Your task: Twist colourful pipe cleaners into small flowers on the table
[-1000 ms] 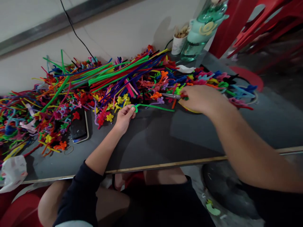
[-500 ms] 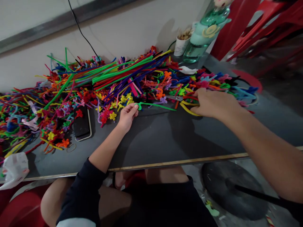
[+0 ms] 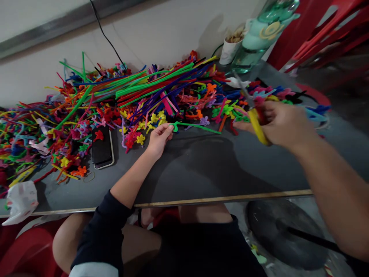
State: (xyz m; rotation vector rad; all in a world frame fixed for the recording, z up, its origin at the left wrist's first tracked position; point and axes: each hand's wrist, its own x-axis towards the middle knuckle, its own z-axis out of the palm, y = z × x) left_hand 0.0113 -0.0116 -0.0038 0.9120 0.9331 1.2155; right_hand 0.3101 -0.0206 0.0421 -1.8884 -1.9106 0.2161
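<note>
Over the grey table (image 3: 201,173), the right hand (image 3: 284,121), back upward, grips scissors (image 3: 257,129) at right, blades pointing far and left; best to hold those tips clear of the left hand (image 3: 159,140), whose thumb and finger pinch a green stem (image 3: 198,125) near centre; a light, steady pinch should spare its coil (image 3: 175,127).

Left sleeve (image 3: 103,223), eight o'clock: dark navy, plain hem, pale grey panel (image 3: 93,270) adjoining at seven. Lap garment (image 3: 198,244), six o'clock: black, loose-cut.
</note>
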